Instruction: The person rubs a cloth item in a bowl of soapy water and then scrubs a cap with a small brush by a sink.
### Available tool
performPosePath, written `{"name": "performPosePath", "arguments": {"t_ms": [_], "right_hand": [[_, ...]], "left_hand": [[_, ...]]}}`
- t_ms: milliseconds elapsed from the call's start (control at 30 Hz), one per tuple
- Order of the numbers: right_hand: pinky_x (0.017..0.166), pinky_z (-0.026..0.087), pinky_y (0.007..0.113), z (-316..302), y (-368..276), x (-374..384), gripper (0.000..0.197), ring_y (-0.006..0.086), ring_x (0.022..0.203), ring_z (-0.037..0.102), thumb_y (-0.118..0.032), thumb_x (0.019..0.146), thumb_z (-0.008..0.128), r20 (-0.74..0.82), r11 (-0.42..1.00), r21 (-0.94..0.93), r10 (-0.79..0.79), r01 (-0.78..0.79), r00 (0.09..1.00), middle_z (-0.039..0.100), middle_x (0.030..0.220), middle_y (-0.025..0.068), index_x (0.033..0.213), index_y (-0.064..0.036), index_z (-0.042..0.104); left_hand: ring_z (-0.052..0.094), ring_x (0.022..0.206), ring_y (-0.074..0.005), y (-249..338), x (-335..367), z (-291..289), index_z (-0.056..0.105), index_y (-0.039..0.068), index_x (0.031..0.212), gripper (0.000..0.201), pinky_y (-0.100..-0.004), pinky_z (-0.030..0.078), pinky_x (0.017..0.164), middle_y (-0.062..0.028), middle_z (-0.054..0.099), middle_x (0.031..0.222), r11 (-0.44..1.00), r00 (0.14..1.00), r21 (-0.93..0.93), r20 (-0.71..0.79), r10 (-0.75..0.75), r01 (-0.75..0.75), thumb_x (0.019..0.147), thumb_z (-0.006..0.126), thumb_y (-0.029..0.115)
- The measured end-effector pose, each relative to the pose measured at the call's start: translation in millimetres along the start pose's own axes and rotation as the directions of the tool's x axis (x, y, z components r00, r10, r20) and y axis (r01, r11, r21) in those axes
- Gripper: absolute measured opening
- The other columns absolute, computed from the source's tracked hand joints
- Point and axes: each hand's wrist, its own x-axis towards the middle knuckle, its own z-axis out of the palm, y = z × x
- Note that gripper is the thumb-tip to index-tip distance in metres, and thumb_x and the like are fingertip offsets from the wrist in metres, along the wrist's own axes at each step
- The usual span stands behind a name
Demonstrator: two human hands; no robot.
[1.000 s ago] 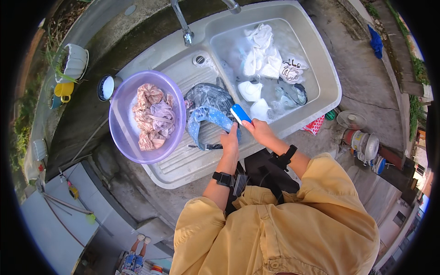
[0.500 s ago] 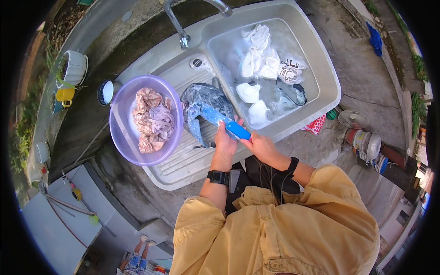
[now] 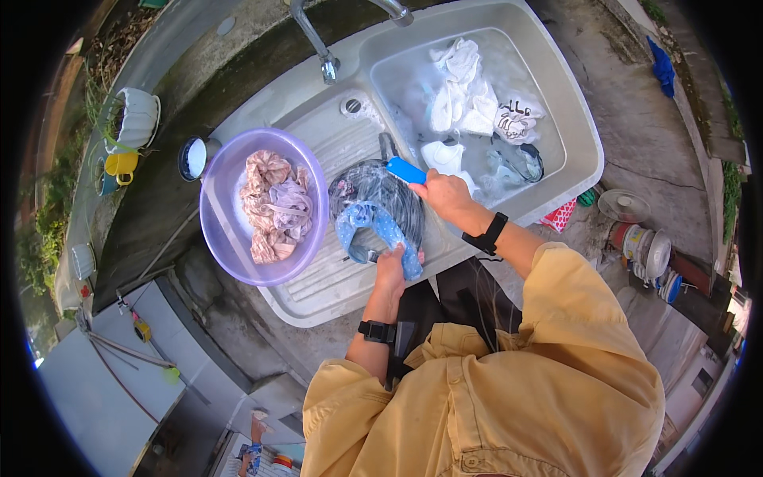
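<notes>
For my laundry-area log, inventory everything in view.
patterned fabric: 1, blue, left hand
brush: 1, blue, right hand
soapy fabric: 1, dark, drainboard
sink: 1, grey, centre
faucet: 1, silver, top
basin: 1, purple, drainboard's left
clothes: several, pinkish, basin
laundry: several, mostly white, sink
mug: 1, yellow, far left
cloth: 1, blue, right
stacked containers: several, mixed, right
other person: 1, blue-clad, lower left
shirt: 1, tan, bottom
left hand: 1, bare, centre
right hand: 1, bare, centre

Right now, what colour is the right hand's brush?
The brush is blue; head view shows it best.
</notes>
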Motion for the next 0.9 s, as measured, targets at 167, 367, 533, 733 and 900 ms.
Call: {"name": "performPosePath", "arguments": {"t_ms": [167,367,533,733,900], "right_hand": [[0.050,0.047,0.040,25.0,-12.4,-21.5,0.043,0.0324,0.056,0.061,-0.043,0.080,0.055,0.094,0.983,-0.008,-0.183,0.184,0.979,0.058,0.058,0.0170,0.074,-0.0009,0.054],[0.053,0.047,0.041,14.6,-12.9,-5.2,0.044,0.0328,0.059,0.060,-0.044,0.078,0.057,0.111,0.972,-0.012,-0.231,0.233,0.967,0.059,0.061,0.0166,0.077,0.0002,0.055],[0.057,0.046,0.043,1.4,-9.2,-21.2,0.044,0.0352,0.063,0.060,-0.042,0.080,0.055,0.206,0.977,0.009,-0.209,0.212,0.956,0.059,0.064,0.0187,0.076,0.0010,0.056],[0.057,0.047,0.043,8.0,-60.0,-7.3,0.044,0.0365,0.063,0.060,-0.043,0.080,0.055,0.198,0.994,0.109,0.003,-0.025,0.980,0.059,0.064,0.0196,0.076,0.0012,0.055],[0.054,0.048,0.043,18.7,-33.6,27.5,0.045,0.0349,0.060,0.061,-0.045,0.080,0.054,0.053,0.978,-0.074,-0.193,0.197,0.980,0.060,0.063,0.0190,0.079,0.0005,0.055]], "left_hand": [[0.062,0.070,-0.0297,-1.4,-12.5,9.6,0.044,-0.009,0.099,0.016,-0.0378,0.055,0.061,-0.0184,0.057,0.084,0.993,0.995,0.081,-0.039,0.094,-0.091,0.088,0.040,0.002],[0.061,0.075,-0.0225,13.4,8.0,-36.1,0.051,-0.004,0.091,0.014,-0.0352,0.052,0.066,-0.0123,0.058,0.087,0.968,0.989,0.203,0.016,0.148,-0.148,0.085,0.049,0.009],[0.058,0.082,-0.0167,52.9,18.8,-11.2,0.055,0.005,0.090,0.025,-0.0343,0.044,0.077,-0.0064,0.060,0.090,0.801,0.938,-0.488,-0.193,0.288,-0.347,0.084,0.057,0.029],[0.060,0.078,-0.0221,70.9,23.4,-8.9,0.050,0.000,0.092,0.012,-0.0380,0.050,0.069,-0.0103,0.058,0.088,0.870,0.881,-0.246,-0.332,0.338,-0.426,0.085,0.054,0.008],[0.059,0.073,-0.0221,57.0,20.6,-17.8,0.049,-0.004,0.091,0.010,-0.0334,0.051,0.056,-0.0145,0.057,0.090,0.894,0.867,-0.190,-0.390,0.311,-0.406,0.085,0.049,0.004]]}}
